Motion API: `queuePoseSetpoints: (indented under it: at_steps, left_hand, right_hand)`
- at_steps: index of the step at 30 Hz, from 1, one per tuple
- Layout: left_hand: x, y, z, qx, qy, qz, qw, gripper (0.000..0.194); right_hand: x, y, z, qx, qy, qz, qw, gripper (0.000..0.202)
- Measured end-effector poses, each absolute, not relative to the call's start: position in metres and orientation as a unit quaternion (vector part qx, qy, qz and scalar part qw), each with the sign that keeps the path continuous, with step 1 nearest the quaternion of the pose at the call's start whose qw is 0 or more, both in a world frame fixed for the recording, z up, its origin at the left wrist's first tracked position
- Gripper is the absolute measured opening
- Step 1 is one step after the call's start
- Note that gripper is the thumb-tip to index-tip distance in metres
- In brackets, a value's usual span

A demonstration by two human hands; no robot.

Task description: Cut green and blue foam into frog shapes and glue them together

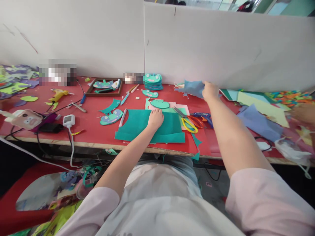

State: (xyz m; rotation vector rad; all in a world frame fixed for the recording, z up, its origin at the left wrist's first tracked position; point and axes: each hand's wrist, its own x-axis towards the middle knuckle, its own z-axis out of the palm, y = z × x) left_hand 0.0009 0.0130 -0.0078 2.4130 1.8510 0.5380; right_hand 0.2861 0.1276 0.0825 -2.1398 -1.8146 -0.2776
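Observation:
On a dark teal felt sheet [135, 123] rests my left hand [156, 118], palm down, its fingers spread slightly at the sheet's upper edge beside a mint oval piece [159, 104]. My right hand [210, 91] reaches to the back of the table, closed on a ragged blue felt piece [193, 88]. Yellow-handled scissors [189, 124] lie right of the teal sheet, next to orange-handled scissors [197, 121]. A stack of teal face-shaped pieces [153, 82] stands by the wall, with a single one [150, 93] in front.
On the left are a brown tray [92, 94], a yellow glue gun [59, 95], a white device [69, 120] and cables. Blue felt [261, 123], pale sheets [265, 106] and a clear plastic bag [291, 150] lie right. A blurred hand [304, 113] shows at the right edge.

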Motion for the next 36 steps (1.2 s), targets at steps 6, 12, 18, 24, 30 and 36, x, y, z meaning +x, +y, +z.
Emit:
queuePoseSetpoints:
  at_steps: [6, 12, 18, 24, 30, 36]
  left_hand:
    - [0.001, 0.013, -0.009, 0.78, 0.599, 0.18, 0.027, 0.03]
    - [0.001, 0.013, -0.01, 0.78, 0.597, 0.185, 0.032, 0.029]
    - [0.002, 0.014, -0.012, 0.781, 0.595, 0.187, 0.021, 0.03]
    - [0.002, 0.013, -0.009, 0.783, 0.595, 0.18, 0.025, 0.031]
    - [0.002, 0.012, -0.007, 0.782, 0.599, 0.171, 0.023, 0.03]
    - [0.002, 0.012, -0.006, 0.782, 0.598, 0.174, 0.03, 0.029]
  right_hand:
    - [0.293, 0.133, 0.09, -0.738, -0.634, -0.12, 0.199, 0.055]
    - [0.298, 0.134, 0.091, -0.716, -0.641, -0.133, 0.243, 0.05]
    - [0.295, 0.133, 0.081, -0.733, -0.639, -0.092, 0.211, 0.043]
    - [0.289, 0.132, 0.078, -0.773, -0.602, -0.053, 0.192, 0.044]
    - [0.285, 0.136, 0.076, -0.808, -0.562, -0.023, 0.176, 0.049]
    - [0.299, 0.151, 0.068, -0.781, -0.615, 0.033, 0.103, 0.046]
